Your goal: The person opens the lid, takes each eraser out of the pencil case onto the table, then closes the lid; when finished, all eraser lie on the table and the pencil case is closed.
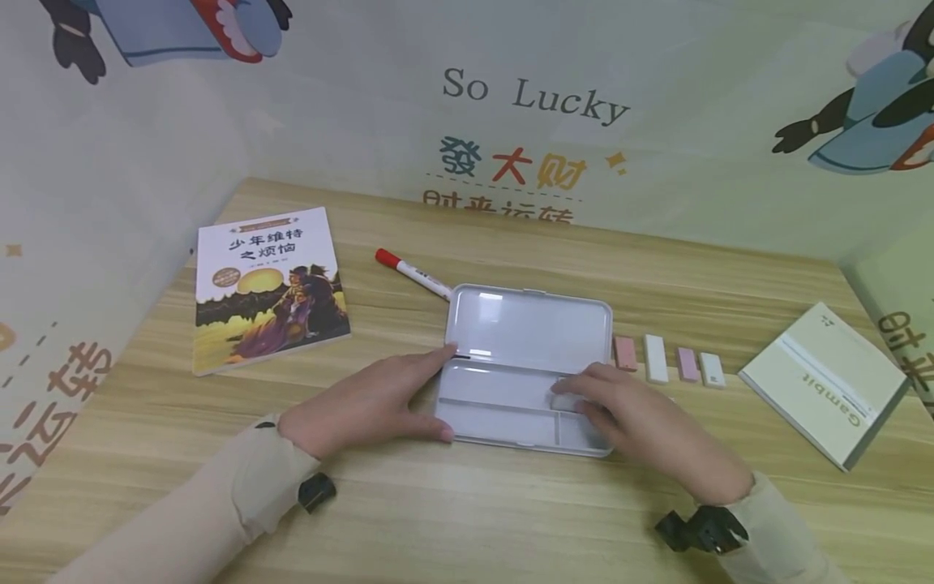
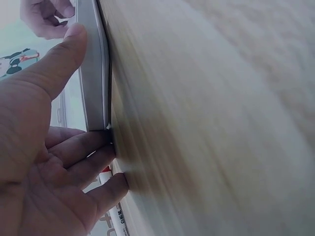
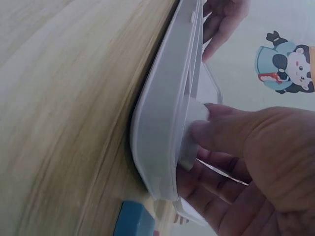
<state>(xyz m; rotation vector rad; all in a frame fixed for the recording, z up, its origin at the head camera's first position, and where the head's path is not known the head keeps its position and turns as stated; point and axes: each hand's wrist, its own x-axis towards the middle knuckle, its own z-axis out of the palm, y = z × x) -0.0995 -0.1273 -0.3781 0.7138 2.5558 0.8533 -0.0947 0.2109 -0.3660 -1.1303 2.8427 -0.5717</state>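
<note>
A white hinged case [image 1: 503,424] lies with its lid [image 1: 540,324] laid back; low dividers split its lower half into compartments. My left hand [image 1: 372,405] rests against the left side, the thumb at the front corner and the index finger near the hinge, both fairly straight. Over the case's right end, my right hand [image 1: 642,418] pinches a small white block [image 3: 194,123], which looks like an eraser, between thumb and fingers. In the head view this white block [image 1: 565,400] is partly hidden by the fingers and overlaps the right part of the middle compartment.
Right of the case stand a pink eraser [image 1: 625,354], a long white one [image 1: 656,358], a purple one [image 1: 687,365] and a small white one [image 1: 712,370]. A blue block [image 3: 134,220] sits by the case's corner. Also here: red-capped marker [image 1: 412,273], illustrated book [image 1: 270,292], "Gambit" pad [image 1: 824,381].
</note>
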